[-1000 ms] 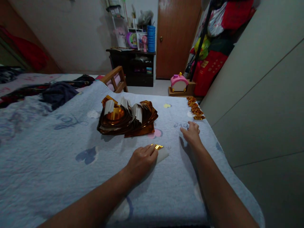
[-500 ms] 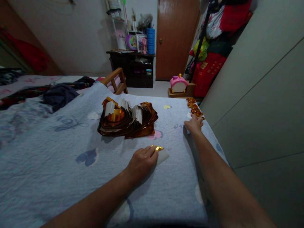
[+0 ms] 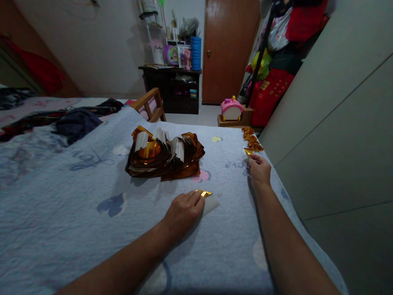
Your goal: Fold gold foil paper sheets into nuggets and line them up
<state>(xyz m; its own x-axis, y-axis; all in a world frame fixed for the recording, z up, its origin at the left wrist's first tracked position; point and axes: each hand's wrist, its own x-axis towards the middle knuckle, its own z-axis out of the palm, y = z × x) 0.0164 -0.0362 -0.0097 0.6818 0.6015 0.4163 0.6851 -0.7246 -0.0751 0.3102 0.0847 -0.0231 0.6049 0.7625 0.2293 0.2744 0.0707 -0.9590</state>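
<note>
While the left hand (image 3: 183, 213) lies as it did half a second ago, palm down with its fingers pressed together on a folded white sheet with a gold foil tip (image 3: 208, 200) near the middle of the blue quilt (image 3: 76, 205), the right hand (image 3: 259, 170) has drawn back toward the near side from the row of folded gold pieces (image 3: 251, 139). It now holds one folded gold piece (image 3: 248, 151) at its fingertips, just near of that row; the fingers are curled, though whether they pinch the piece or only touch it cannot be told. The row itself runs along the quilt's right edge at the far right corner, and it looks one piece shorter at its near end than before. The fanned pile of gold paper (image 3: 164, 153) sits unmoved, left of the right hand and far of the left hand, well apart from both. Between the two hands the quilt is bare, and a wide stretch lies open to the left of the pile up to the dark clothes (image 3: 76, 121) at the far left. The right edge drops away close beside the right forearm, next to the pale cabinet wall (image 3: 337, 123).
</note>
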